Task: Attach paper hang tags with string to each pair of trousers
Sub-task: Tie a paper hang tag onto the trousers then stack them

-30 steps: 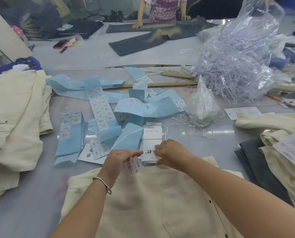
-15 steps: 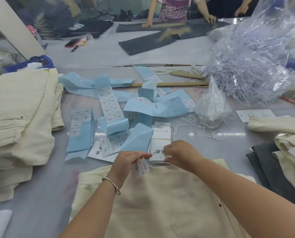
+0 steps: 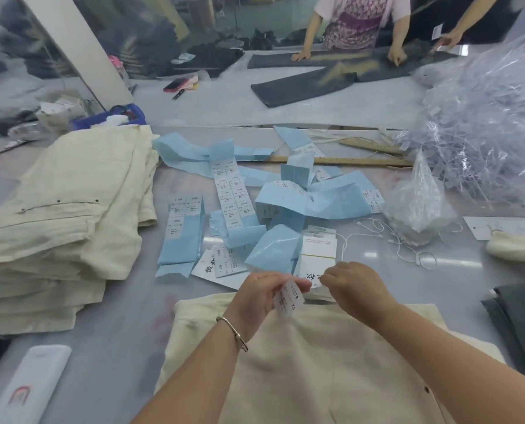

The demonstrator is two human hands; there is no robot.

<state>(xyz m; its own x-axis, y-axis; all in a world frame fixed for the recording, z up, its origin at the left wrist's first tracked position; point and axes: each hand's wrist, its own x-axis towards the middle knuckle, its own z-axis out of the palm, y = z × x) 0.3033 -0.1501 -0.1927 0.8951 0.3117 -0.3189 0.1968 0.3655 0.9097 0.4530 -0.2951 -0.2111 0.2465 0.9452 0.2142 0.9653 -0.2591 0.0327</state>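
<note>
Cream trousers (image 3: 310, 368) lie flat on the table right in front of me. My left hand (image 3: 259, 296) pinches a small white printed size sticker (image 3: 290, 301) above the waistband. My right hand (image 3: 351, 287) has its fingers curled on the near edge of the white hang tag stack (image 3: 317, 255) just beyond the trousers. White loop strings (image 3: 402, 243) lie to the right of the tags. Blue-backed sticker sheets (image 3: 233, 206) are scattered behind the hands.
A stack of folded cream trousers (image 3: 62, 215) sits at the left. Clear plastic bags (image 3: 481, 142) pile at the right, with wooden rulers (image 3: 340, 160) behind the sheets. Grey trousers (image 3: 518, 316) lie at the right edge. Other people handle dark trousers (image 3: 310, 84) on the far table.
My left hand has lifted the sticker a little and turned it toward me. My right hand stayed at the tag stack. The camera view shifted, showing more of the left side.
</note>
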